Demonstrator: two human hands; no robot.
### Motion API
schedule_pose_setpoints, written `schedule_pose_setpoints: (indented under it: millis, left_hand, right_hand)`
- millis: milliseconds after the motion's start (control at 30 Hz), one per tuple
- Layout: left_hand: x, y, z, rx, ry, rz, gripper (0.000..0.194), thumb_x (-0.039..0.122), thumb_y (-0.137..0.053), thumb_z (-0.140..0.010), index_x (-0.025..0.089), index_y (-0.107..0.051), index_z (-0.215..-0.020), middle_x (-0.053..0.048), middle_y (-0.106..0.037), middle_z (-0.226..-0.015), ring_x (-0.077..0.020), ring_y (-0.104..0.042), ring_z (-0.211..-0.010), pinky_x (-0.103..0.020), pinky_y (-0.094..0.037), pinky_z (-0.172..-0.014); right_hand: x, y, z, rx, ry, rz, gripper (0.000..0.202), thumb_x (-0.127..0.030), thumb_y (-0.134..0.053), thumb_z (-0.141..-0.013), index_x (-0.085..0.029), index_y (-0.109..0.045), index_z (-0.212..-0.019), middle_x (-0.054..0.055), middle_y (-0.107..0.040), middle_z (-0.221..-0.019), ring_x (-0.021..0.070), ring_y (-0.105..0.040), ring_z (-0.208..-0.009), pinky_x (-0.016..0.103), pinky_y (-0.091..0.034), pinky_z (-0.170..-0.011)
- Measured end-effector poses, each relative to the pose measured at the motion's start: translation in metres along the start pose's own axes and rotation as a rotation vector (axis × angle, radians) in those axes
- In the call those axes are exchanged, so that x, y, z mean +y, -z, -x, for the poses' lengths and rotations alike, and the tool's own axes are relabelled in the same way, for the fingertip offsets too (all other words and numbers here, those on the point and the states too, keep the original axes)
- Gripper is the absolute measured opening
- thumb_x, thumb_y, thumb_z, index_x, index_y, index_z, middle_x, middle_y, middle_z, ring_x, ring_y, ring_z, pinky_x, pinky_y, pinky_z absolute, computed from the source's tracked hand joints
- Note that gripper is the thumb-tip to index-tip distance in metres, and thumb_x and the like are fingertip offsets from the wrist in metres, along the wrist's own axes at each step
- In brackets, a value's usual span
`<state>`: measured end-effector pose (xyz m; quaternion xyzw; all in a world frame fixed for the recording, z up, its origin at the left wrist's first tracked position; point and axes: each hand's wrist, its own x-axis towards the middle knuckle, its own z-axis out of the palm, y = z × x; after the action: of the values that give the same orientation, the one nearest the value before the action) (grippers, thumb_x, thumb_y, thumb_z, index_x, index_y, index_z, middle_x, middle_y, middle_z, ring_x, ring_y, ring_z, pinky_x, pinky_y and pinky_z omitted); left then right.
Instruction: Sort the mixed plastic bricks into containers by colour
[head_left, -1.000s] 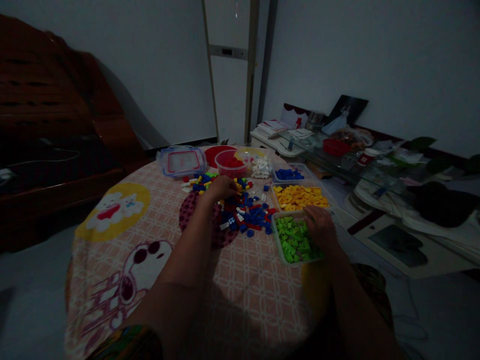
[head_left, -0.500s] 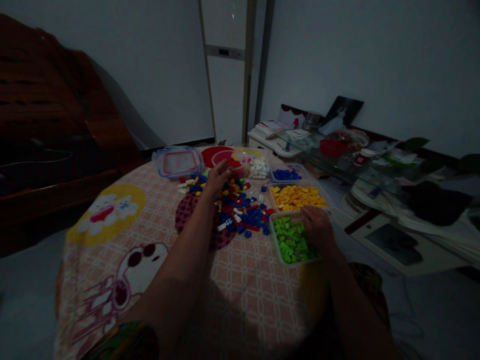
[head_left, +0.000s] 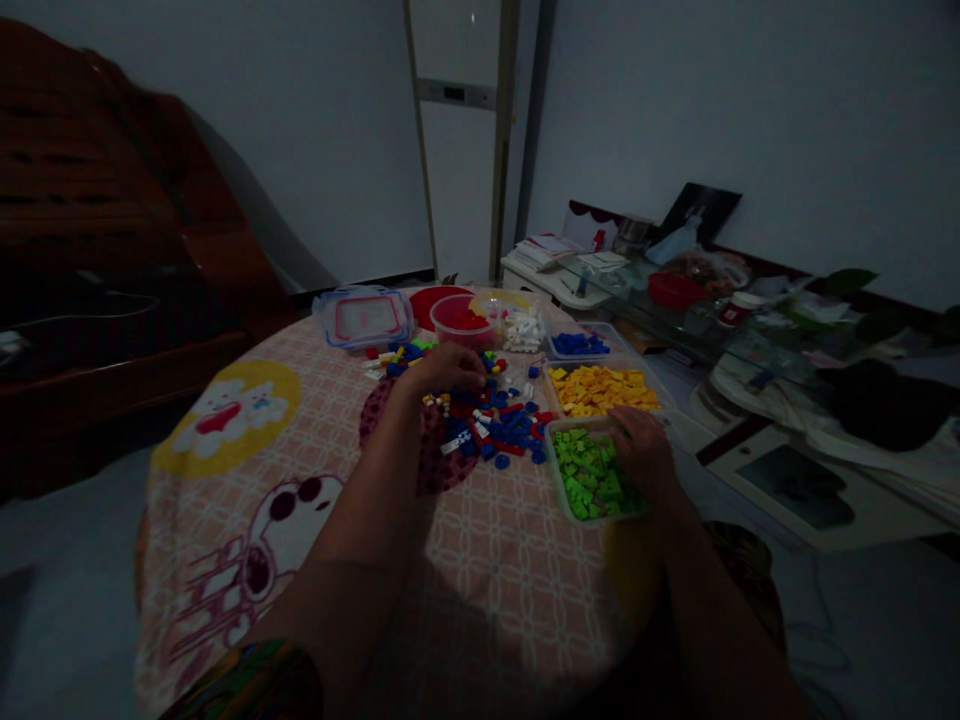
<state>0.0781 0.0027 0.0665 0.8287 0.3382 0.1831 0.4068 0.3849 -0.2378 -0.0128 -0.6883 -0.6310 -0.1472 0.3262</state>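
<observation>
My left hand [head_left: 450, 368] is over the mixed pile of toy building bricks [head_left: 514, 428], its fingers bent down and drawn together; whatever may be between the fingertips is too dark and small to make out. My right hand [head_left: 643, 445] grips the right rim of a plastic container [head_left: 551, 470], its fingers reaching over the edge. Inside lie green bricks [head_left: 589, 470]. Just behind it, yellow bricks [head_left: 600, 390] fill another container. Blue bricks [head_left: 581, 344] sit in one farther back. A round clear tub [head_left: 442, 320] holds red bricks [head_left: 471, 320], beside white bricks [head_left: 525, 328].
A patterned cloth [head_left: 495, 560] covers the round table. A clear lidded box with a blue rim [head_left: 364, 318] stands at the back left. Right of the table is a cluttered glass-topped cabinet [head_left: 637, 290]. A wooden bench [head_left: 112, 190] stands at the left.
My left hand has moved from near the red-brick tub, fingers spread, down and right over the mixed pile, with its fingers now bent. My right hand stays at the green-brick container. The view shifted slightly.
</observation>
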Motion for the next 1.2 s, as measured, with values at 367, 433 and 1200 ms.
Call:
schedule_pose_setpoints:
  millis: [367,433,1200]
  left_hand:
    - [0.050,-0.092,-0.004,-0.333,-0.323,-0.555,0.069,0.030,-0.089,-0.053,0.020,-0.069,-0.118,-0.009,-0.069,-0.126,-0.0253,-0.063,-0.114,-0.025,-0.047,-0.093]
    - [0.054,-0.103,-0.002,-0.350,-0.315,-0.667,0.074,0.033,-0.090,-0.052,0.018,-0.066,-0.120,-0.011,-0.065,-0.130,-0.0267,-0.060,-0.118,-0.026,-0.046,-0.096]
    - [0.044,-0.105,-0.016,-0.077,-0.266,-0.552,0.033,0.020,-0.066,-0.080,0.017,-0.076,-0.112,-0.010,-0.075,-0.109,-0.0221,-0.068,-0.100,-0.028,-0.051,-0.091]
  right_hand:
    - [0.001,-0.001,0.001,-0.008,-0.002,-0.013,0.036,-0.025,-0.046,-0.091,-0.020,-0.072,-0.116,0.013,-0.073,-0.115,0.0283,-0.063,-0.113,0.052,-0.045,-0.107]
    - [0.002,-0.001,0.001,-0.012,0.002,-0.011,0.036,-0.026,-0.046,-0.091,-0.020,-0.072,-0.116,0.013,-0.074,-0.115,0.0283,-0.063,-0.112,0.052,-0.046,-0.106]
    - [-0.001,-0.001,0.001,0.013,0.014,-0.010,0.034,-0.025,-0.047,-0.090,-0.017,-0.072,-0.111,0.015,-0.074,-0.113,0.0296,-0.064,-0.111,0.053,-0.047,-0.105]
